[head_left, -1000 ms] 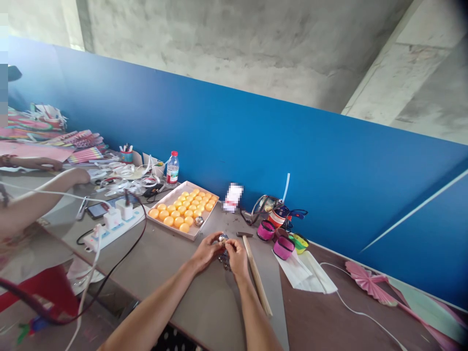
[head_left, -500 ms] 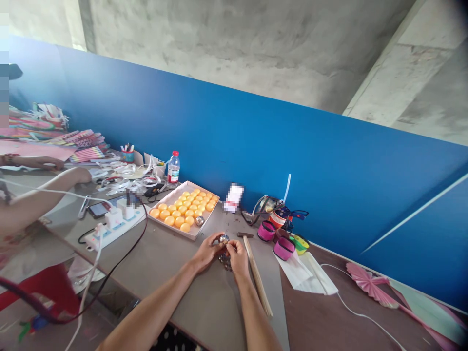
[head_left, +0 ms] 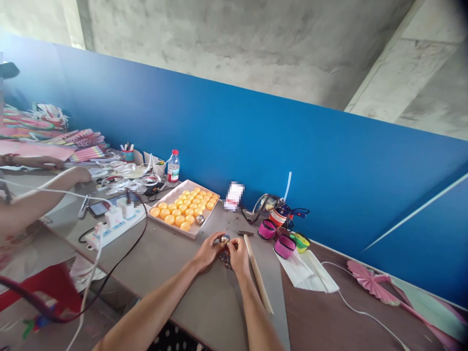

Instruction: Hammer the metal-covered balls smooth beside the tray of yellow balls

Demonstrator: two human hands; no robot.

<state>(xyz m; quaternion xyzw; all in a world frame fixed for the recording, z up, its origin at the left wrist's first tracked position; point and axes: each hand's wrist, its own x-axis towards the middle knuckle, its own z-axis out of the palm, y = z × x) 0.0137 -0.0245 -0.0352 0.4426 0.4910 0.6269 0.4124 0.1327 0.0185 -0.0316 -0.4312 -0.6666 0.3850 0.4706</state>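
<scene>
My left hand point(head_left: 209, 252) is closed around a shiny silver ball point(head_left: 224, 238), held just above the grey table. Against the near side of that ball, my right hand point(head_left: 240, 257) has its thumb and fingers pinched together; whatever they hold is hidden. Below and between the hands lies a small heap of shiny, dark silvery bits point(head_left: 225, 261), too small to make out. A hammer point(head_left: 260, 275) with a wooden handle rests just right of my right hand. Beyond my left hand is a shallow tray point(head_left: 171, 231) with several orange balls point(head_left: 179, 220) and one silver ball point(head_left: 200, 220).
On the left are a power strip point(head_left: 120, 226), cables and a phone point(head_left: 98, 208), with another person's arm point(head_left: 54, 190) near them. A bottle point(head_left: 173, 168) stands behind the tray. Pink bands point(head_left: 284, 246), white sheets point(head_left: 310, 273) and a pink paper fan point(head_left: 373, 282) lie to the right.
The fingers of my right hand have shifted slightly against the silver ball. Both hands stay in the same place, and the other things lie as before.
</scene>
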